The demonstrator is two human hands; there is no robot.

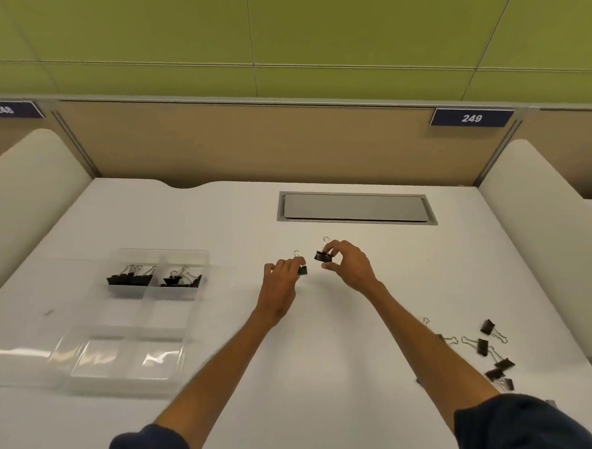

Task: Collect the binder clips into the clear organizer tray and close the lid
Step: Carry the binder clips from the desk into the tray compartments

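My left hand point(282, 277) has its fingers curled round a black clip point(303, 270), knuckles up, with the clip's wire handle poking out above them. I cannot tell whether that clip rests on the counter point(314, 362) or hangs just over it. My right hand point(346, 265) pinches a second clip point(323, 256) between thumb and fingertips, lifted off the counter, one wire handle sticking up. The two clips are near each other but apart. Off to the left sits the tray point(166, 315), open, with stored clips point(130, 278) bunched in its two far compartments. Its lid point(119, 356) lies flat on the side nearer me. Loose clips point(483, 347) lie scattered at the right, just beyond my right forearm and well apart from the tray. A grey hatch point(357, 208) is set into the counter past the hands. Both arms reach forward and converge mid-counter, dark sleeves pushed up near the elbows.
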